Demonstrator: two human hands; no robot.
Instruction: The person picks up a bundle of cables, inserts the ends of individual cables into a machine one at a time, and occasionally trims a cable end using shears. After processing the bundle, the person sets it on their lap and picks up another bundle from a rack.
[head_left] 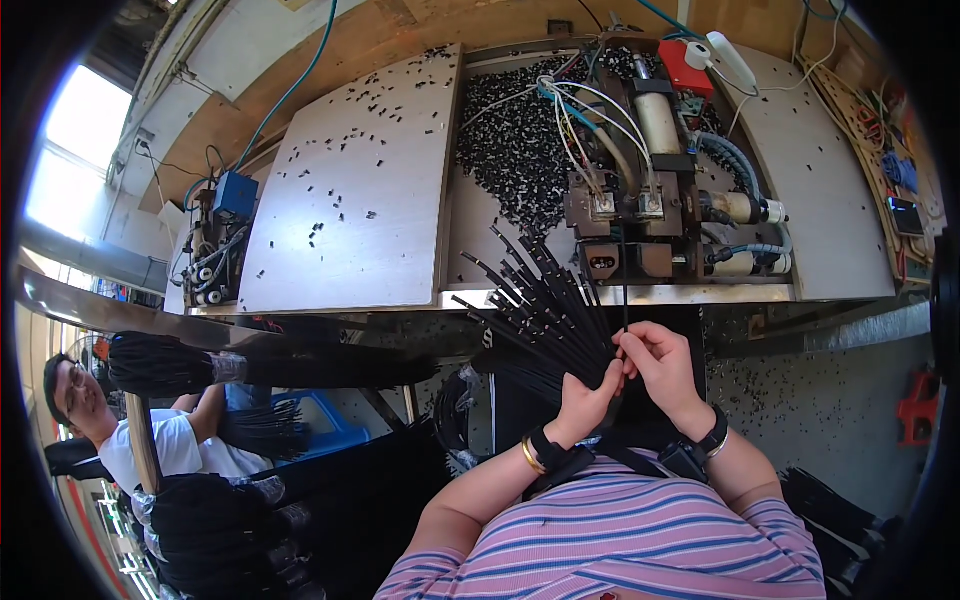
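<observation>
Black rods (535,300) fan from the gripping left hand (585,400); right hand (660,365) pinches one before the machine (640,200).

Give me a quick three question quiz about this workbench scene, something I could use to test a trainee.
1. True or false: the left hand holds a fanned bundle of black cables.
2. What does the right hand pinch? A) a single black cable B) a screwdriver C) a red box
3. What small things lie scattered over the bench beside the machine?

Key: 1 true. 2 A. 3 small black pieces, heaped thickest just left of the machine.
</observation>
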